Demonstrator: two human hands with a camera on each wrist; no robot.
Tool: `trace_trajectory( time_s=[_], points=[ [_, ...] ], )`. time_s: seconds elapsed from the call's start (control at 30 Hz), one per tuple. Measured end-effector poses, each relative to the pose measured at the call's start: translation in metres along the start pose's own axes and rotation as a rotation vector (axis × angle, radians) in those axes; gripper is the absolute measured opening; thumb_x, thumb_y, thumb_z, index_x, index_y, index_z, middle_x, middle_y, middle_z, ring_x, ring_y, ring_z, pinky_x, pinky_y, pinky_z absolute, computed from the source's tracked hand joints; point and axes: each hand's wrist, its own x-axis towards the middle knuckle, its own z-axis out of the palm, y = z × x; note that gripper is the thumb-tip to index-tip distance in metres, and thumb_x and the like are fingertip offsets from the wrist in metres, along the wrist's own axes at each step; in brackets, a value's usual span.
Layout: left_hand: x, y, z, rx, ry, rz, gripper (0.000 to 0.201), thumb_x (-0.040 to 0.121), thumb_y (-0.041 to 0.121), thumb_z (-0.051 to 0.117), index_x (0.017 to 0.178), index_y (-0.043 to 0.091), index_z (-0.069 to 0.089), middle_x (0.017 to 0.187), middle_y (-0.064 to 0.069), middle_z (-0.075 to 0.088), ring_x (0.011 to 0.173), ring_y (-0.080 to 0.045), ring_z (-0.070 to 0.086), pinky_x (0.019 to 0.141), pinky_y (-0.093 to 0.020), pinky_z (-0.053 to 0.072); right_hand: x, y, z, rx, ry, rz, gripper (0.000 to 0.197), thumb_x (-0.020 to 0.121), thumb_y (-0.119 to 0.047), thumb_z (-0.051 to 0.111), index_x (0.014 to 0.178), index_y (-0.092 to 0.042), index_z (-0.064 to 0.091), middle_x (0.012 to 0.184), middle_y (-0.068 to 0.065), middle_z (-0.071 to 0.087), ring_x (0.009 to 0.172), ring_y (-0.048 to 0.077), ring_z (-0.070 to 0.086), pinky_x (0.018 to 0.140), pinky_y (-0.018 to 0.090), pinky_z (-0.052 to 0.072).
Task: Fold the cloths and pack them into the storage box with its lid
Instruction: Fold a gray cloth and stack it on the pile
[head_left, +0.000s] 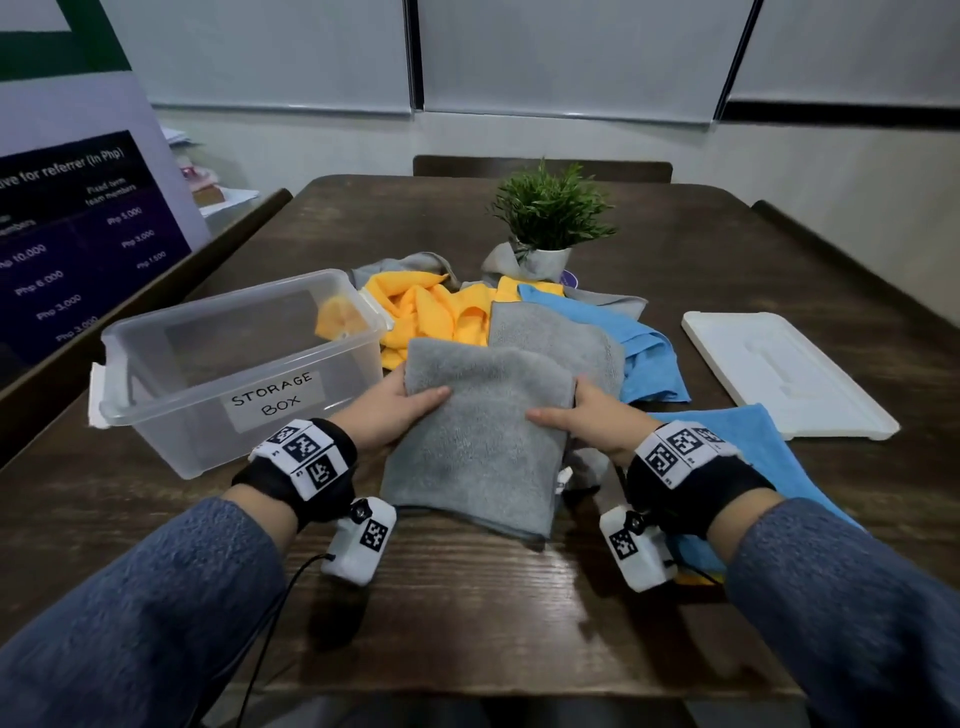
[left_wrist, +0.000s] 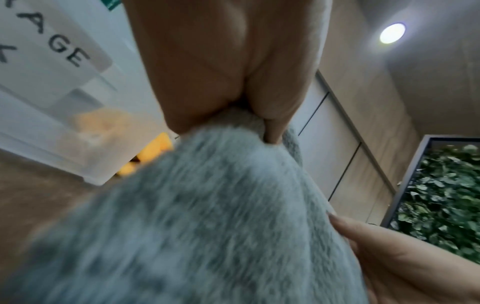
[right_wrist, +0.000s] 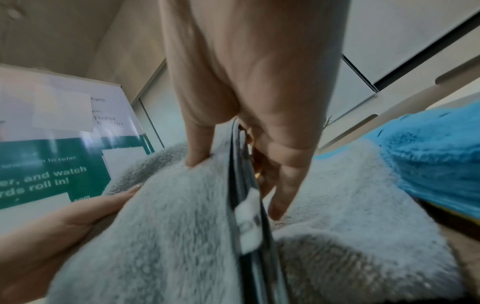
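pinching a folded grey cloth (head_left: 480, 431) at its side edges, left hand (head_left: 397, 410) and right hand (head_left: 587, 418) hold it. left of them the box (head_left: 156, 374) looks empty; beyond, unfolded cloths (head_left: 431, 312) wait; right, the lid (head_left: 784, 371) lies off.

Both arms wear blue-grey knit sleeves (head_left: 130, 618) that end short of the wrists. Each wrist carries a black strap (head_left: 270, 491) topped by a white band (head_left: 304, 454) printed with black square code markers. Below each strap hangs a white camera block (head_left: 358, 543) with one marker and a black knob. A thin black cable (head_left: 275, 613) runs back from the left block.
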Motion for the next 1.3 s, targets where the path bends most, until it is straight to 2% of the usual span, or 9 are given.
trace_trajectory(
  time_s=[0.13, 0.27, 0.37, 0.47, 0.63, 0.83, 0.97, 1.17, 1.3],
  points=[
    [-0.013, 0.025, 0.004, 0.073, 0.177, 0.185, 0.065, 0.081, 0.05, 0.067, 0.136, 0.028, 0.041, 0.122, 0.005, 0.062, 0.113, -0.013, 0.059, 0.098, -0.037, 0.047, -0.025, -0.016, 0.0, 0.305, 0.026, -0.056, 0.068, 0.081, -0.02, 0.075, 0.131, -0.017, 0.03, 0.121, 0.008, 0.059, 0.103, 0.021, 0.064, 0.075, 0.038, 0.058],
    [-0.025, 0.055, 0.02, 0.081, 0.305, 0.361, 0.027, 0.095, 0.025, 0.058, 0.116, 0.031, 0.044, 0.108, 0.011, 0.059, 0.098, 0.006, 0.057, 0.087, -0.019, 0.045, -0.046, -0.026, 0.006, 0.304, -0.065, -0.144, 0.033, 0.087, -0.016, 0.068, 0.117, -0.009, 0.058, 0.113, 0.008, 0.07, 0.101, 0.021, 0.068, 0.083, 0.038, 0.056],
    [-0.029, 0.069, 0.028, 0.1, 0.355, 0.395, 0.023, 0.093, 0.033, 0.06, 0.111, 0.036, 0.045, 0.114, 0.004, 0.062, 0.107, -0.011, 0.059, 0.094, -0.033, 0.047, -0.054, -0.032, -0.003, 0.309, 0.083, -0.306, 0.024, 0.093, -0.014, 0.061, 0.117, -0.012, 0.058, 0.119, 0.008, 0.067, 0.101, 0.017, 0.067, 0.075, 0.027, 0.057],
    [-0.025, 0.077, 0.038, 0.081, 0.358, 0.392, 0.045, 0.081, 0.054, 0.062, 0.116, 0.026, 0.056, 0.114, 0.003, 0.068, 0.107, -0.016, 0.064, 0.096, -0.046, 0.05, -0.059, -0.036, -0.021, 0.362, 0.166, -0.391, 0.029, 0.097, -0.015, 0.055, 0.124, -0.01, 0.053, 0.126, 0.011, 0.063, 0.109, 0.022, 0.064, 0.088, 0.037, 0.055],
    [-0.011, 0.092, 0.077, -0.021, 0.281, 0.339, 0.038, 0.093, 0.041, 0.058, 0.123, 0.019, 0.051, 0.119, 0.001, 0.064, 0.108, -0.017, 0.062, 0.098, -0.043, 0.049, -0.07, -0.027, -0.056, 0.244, 0.363, -0.483, 0.029, 0.096, -0.013, 0.056, 0.124, -0.015, 0.048, 0.123, 0.006, 0.062, 0.114, 0.02, 0.061, 0.096, 0.038, 0.05],
    [0.016, 0.071, 0.15, -0.193, -0.027, 0.109, 0.053, 0.088, 0.025, 0.067, 0.131, 0.005, 0.044, 0.126, -0.012, 0.061, 0.111, -0.025, 0.063, 0.093, -0.045, 0.053, -0.09, 0.019, -0.124, 0.079, 0.476, -0.269, 0.03, 0.093, -0.029, 0.062, 0.116, -0.011, 0.055, 0.105, 0.007, 0.068, 0.091, 0.018, 0.067, 0.074, 0.029, 0.054],
    [0.028, 0.054, 0.194, -0.228, -0.076, -0.009, 0.045, 0.092, 0.015, 0.062, 0.128, 0.008, 0.036, 0.122, -0.008, 0.058, 0.102, -0.022, 0.062, 0.077, -0.039, 0.057, -0.095, 0.052, -0.156, 0.108, 0.435, -0.116, 0.028, 0.092, -0.029, 0.063, 0.116, -0.015, 0.056, 0.102, 0.013, 0.07, 0.085, 0.025, 0.07, 0.07, 0.033, 0.055],
    [0.04, 0.023, 0.236, -0.196, -0.079, -0.106, 0.041, 0.095, 0.012, 0.057, 0.124, 0.016, 0.028, 0.132, -0.015, 0.049, 0.112, -0.028, 0.057, 0.094, -0.053, 0.05, -0.089, 0.091, -0.182, 0.031, 0.346, 0.017, 0.032, 0.096, -0.024, 0.058, 0.127, -0.017, 0.054, 0.104, 0.008, 0.068, 0.087, 0.019, 0.067, 0.072, 0.029, 0.054],
    [0.039, 0.023, 0.243, -0.169, -0.107, -0.141, 0.059, 0.093, 0.013, 0.059, 0.137, 0.016, 0.021, 0.142, -0.012, 0.04, 0.121, -0.032, 0.052, 0.098, -0.055, 0.047, -0.09, 0.108, -0.193, 0.113, 0.252, 0.057, 0.051, 0.089, -0.023, 0.068, 0.135, -0.024, 0.048, 0.112, 0.008, 0.068, 0.092, 0.022, 0.07, 0.072, 0.03, 0.056]
  ],
)
